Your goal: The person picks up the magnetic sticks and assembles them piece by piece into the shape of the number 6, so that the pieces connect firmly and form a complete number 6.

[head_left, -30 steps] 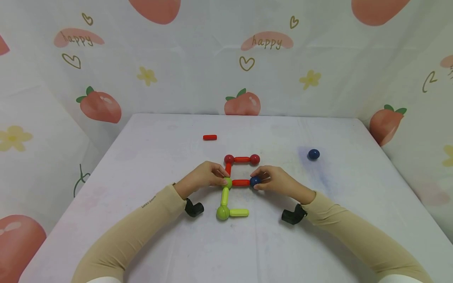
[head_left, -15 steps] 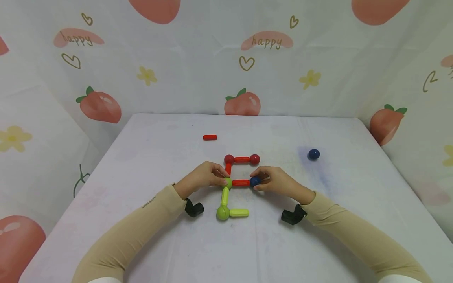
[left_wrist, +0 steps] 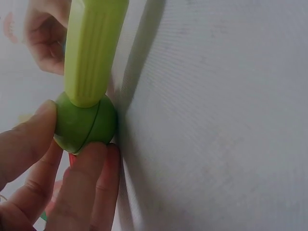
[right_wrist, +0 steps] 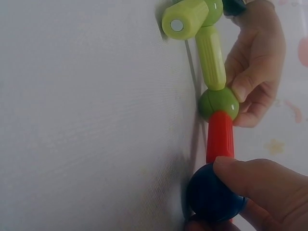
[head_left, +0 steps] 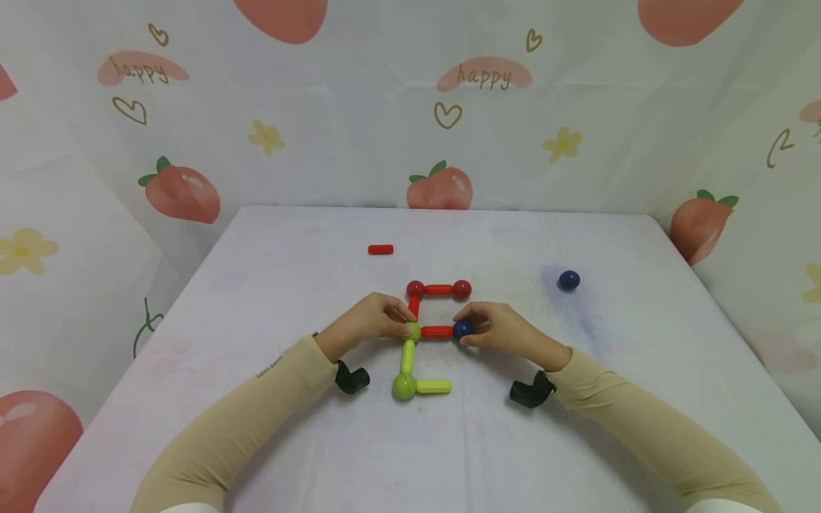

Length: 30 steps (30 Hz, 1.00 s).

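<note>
My left hand [head_left: 373, 315] pinches a green ball [left_wrist: 77, 120] between thumb and fingers. From that ball a yellow-green rod [head_left: 407, 356] runs to a nearer green ball [head_left: 404, 385], which carries another yellow-green rod [head_left: 434, 386] pointing right. Opposite, my right hand [head_left: 497, 328] pinches a blue ball [right_wrist: 214, 195] at the end of a red rod [head_left: 437, 332] joined to the held green ball. Beyond, a short red rod [head_left: 413, 308] leads to a red ball [head_left: 415, 288], then a red rod [head_left: 439, 289] and a second red ball [head_left: 462, 288].
A loose red rod [head_left: 380, 249] lies toward the table's back. Another blue ball [head_left: 569, 280] sits at the back right. The white-covered table [head_left: 308, 442] meets a patterned cloth [head_left: 346, 142] behind it. Black wrist mounts [head_left: 531, 392] hang under both sleeves.
</note>
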{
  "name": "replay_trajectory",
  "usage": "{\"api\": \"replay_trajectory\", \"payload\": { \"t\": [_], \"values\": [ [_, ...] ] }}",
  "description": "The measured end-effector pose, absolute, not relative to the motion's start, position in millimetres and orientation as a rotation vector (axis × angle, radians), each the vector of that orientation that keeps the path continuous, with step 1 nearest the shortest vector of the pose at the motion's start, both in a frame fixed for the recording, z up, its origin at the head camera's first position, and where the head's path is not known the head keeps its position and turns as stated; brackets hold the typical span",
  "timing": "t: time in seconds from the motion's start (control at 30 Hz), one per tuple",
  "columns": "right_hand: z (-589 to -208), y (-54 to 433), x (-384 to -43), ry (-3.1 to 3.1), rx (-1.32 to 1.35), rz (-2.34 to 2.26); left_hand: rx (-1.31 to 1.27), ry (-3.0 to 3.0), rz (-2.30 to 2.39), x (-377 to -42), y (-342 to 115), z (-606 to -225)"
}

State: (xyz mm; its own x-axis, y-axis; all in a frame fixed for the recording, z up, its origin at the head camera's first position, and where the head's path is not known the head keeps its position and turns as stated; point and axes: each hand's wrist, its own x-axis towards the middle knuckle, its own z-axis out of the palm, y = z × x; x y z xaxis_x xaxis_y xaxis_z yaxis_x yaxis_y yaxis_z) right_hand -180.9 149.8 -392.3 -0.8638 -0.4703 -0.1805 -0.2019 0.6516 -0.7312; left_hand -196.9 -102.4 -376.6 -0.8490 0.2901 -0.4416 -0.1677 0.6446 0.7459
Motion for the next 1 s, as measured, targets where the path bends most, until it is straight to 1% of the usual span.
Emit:
{"api": "replay_trajectory", "payload": {
  "t": [0.2,0.33,0.57,0.83,1.0],
  "values": [
    [-392.7,150.8,-181.3,2.497,-0.516,-1.067,0.18,2.33,1.047,-198.5,-103.6,-370.7],
    [-392.9,150.8,-181.8,2.497,-0.519,-1.066,0.225,2.347,1.02,-209.5,-110.1,-358.0],
    [-393.2,152.0,-182.9,2.515,-0.521,-1.054,0.177,2.645,1.083,-257.2,-124.4,-340.3],
    [-393.0,152.6,-182.3,2.504,-0.537,-1.057,-0.005,2.778,1.043,-307.3,-139.7,-356.9],
    [-391.9,152.0,-181.4,2.503,-0.539,-1.058,-0.131,2.741,1.025,-324.3,-143.1,-363.8]
  ]
}}
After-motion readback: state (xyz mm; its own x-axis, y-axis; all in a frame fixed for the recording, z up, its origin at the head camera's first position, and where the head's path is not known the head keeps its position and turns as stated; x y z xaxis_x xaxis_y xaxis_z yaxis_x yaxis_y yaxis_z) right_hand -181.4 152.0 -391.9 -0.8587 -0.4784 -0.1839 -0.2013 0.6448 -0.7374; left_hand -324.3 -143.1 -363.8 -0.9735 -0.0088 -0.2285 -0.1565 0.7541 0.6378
